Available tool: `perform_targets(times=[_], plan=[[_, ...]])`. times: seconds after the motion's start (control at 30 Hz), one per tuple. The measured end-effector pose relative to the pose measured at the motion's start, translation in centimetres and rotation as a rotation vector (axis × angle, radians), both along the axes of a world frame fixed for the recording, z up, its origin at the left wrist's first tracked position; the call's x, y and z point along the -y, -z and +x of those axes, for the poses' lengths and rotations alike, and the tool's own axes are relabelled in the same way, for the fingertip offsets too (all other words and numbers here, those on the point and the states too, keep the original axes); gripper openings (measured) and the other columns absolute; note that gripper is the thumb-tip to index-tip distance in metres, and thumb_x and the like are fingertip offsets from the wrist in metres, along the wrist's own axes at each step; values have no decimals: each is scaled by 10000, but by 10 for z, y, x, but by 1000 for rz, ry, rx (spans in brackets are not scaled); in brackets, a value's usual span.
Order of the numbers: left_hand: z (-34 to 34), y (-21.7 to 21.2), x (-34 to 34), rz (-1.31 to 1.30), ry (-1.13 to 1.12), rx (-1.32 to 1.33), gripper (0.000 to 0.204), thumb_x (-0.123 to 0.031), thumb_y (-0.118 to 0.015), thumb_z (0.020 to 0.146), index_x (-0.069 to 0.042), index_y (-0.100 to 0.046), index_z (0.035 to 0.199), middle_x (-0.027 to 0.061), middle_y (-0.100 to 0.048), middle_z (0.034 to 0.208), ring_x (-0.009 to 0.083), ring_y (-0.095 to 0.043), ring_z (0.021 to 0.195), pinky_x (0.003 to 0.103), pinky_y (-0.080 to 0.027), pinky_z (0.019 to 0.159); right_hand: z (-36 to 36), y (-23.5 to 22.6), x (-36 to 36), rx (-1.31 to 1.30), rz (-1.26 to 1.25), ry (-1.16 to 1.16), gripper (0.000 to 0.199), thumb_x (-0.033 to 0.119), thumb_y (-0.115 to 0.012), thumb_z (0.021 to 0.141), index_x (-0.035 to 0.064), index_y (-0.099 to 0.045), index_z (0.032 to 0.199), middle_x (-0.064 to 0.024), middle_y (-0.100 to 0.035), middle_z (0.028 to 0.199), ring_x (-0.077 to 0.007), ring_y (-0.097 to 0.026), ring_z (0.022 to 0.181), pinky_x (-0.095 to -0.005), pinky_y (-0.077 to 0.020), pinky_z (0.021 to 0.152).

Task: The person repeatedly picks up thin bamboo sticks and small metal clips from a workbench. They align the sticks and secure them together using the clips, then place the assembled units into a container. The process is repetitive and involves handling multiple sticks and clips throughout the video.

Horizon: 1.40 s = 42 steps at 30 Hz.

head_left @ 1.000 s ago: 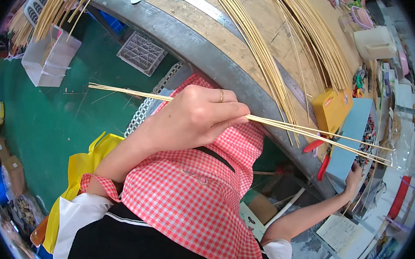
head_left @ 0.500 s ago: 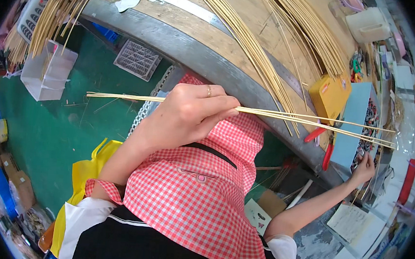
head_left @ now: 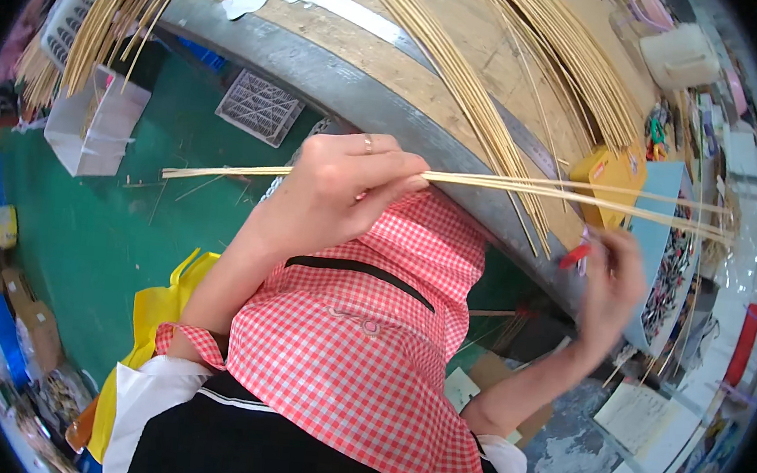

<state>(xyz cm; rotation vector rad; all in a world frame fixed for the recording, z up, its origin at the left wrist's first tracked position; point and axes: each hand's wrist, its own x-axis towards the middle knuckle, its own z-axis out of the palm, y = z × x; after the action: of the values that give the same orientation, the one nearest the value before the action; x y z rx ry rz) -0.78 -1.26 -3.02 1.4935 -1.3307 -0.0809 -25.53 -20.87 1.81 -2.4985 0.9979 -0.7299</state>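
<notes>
My left hand [head_left: 333, 188] is closed round a few thin pale bamboo-like sticks [head_left: 250, 171], held level over my red checked apron [head_left: 343, 349]. Their long ends reach right, past the table edge, and fan slightly apart. Blurred by motion, my right hand [head_left: 610, 286] is raised below those ends with its fingers drawn together; whatever may be in them is too small and smeared to make out. Beside its fingertips shows a red tool handle [head_left: 575, 256]. To its right stands a light blue box [head_left: 660, 192] filled with small dark, reddish pieces.
Bundles of long sticks [head_left: 470, 92] lie on the wooden table [head_left: 358, 48] with a metal ruler [head_left: 528, 143]. A yellow box [head_left: 612, 179] and a white jug [head_left: 680, 56] stand at the right. A white bin [head_left: 93, 130] and a crate [head_left: 260, 107] are at the left.
My right hand has come out of the blue box and moved left and up toward the sticks. My left hand has risen slightly, still gripping them.
</notes>
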Motion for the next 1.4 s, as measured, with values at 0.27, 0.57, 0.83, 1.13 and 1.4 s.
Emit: perform_targets(times=[0.27,0.57,0.83,1.13,1.4], plan=[[20,-12,-5,14,-88,-9,97,46,-668,758,48,-665,855,97,-596,633,149,-576,540,241,-412,486,110,48,-52,-145,194,-445,159,26,-623,800,-22,-546,930,-189,-559,989,-366,-580,885,-428,-469,754],[25,-5,-7,28,-98,-28,101,14,-679,764,17,-663,864,99,-594,646,201,-577,526,284,-430,476,105,63,-48,-70,68,-401,264,-36,-613,774,-36,-535,1027,-193,-527,1067,-384,-564,931,-434,-465,782],[18,-2,-3,-7,-17,-52,106,13,-672,767,12,-662,873,110,-619,699,218,-604,581,291,-456,508,104,52,-69,134,351,-361,269,-55,-536,854,-35,-529,1122,-156,-571,973,-307,-559,866,-343,-453,757],[9,-1,-2,-18,23,-75,120,29,-661,761,15,-676,879,104,-630,688,185,-631,567,262,-472,497,105,60,-90,507,544,-428,194,-125,-555,836,-113,-606,1023,-132,-615,887,-137,-564,663,-239,-458,583],[3,0,0,-31,66,-102,126,23,-668,750,13,-678,876,110,-619,683,191,-618,561,273,-463,493,109,63,-96,577,495,-437,157,-124,-543,856,-144,-612,996,-146,-628,855,-135,-559,626,-241,-456,546]])
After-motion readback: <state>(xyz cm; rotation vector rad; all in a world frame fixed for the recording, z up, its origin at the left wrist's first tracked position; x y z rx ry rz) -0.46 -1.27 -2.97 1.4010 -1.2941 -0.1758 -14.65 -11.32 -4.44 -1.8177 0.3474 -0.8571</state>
